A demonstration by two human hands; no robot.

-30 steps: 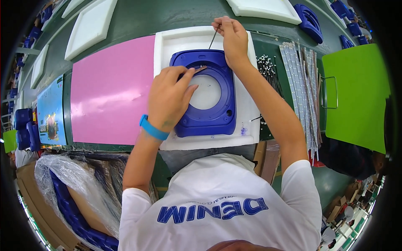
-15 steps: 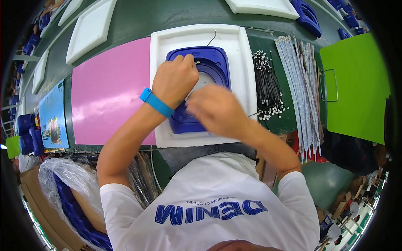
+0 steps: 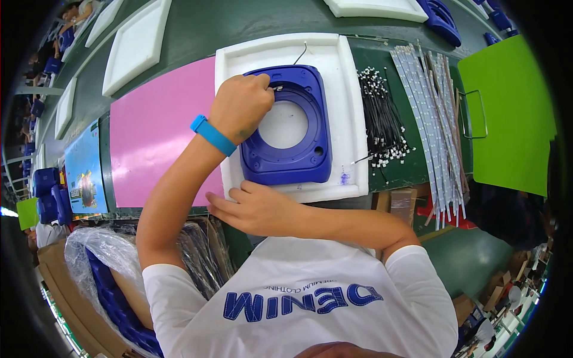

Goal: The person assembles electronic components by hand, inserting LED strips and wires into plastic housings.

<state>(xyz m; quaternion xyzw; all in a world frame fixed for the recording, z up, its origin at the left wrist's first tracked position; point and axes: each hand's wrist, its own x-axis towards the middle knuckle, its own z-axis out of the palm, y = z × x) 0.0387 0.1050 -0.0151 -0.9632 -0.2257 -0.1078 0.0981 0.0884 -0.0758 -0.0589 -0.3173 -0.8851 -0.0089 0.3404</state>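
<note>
A blue plastic housing (image 3: pixel 286 169) with a large round opening lies in a white foam tray (image 3: pixel 346 128). My left hand (image 3: pixel 243 106), with a blue band on its wrist, is closed at the housing's upper left part. A small pale metallic piece (image 3: pixel 276 88) shows beside its fingertips; what the fingers grip is hidden. My right hand (image 3: pixel 256 209) has its fingers apart and holds nothing visible. It hovers by the tray's near left edge, just below the housing. A dark wire (image 3: pixel 301 52) sticks up behind the housing.
Right of the tray lie a bundle of black cables with white connectors (image 3: pixel 385 122) and several LED-like strips (image 3: pixel 433 131). Beyond them is a green board (image 3: pixel 507 119) with a wire handle. To the left are a pink sheet (image 3: pixel 161 143) and a blue printed sheet (image 3: pixel 86 170).
My right hand has swung from over the housing down to the tray's near left edge, uncovering the round opening. My left hand has shifted slightly up and left and stays closed.
</note>
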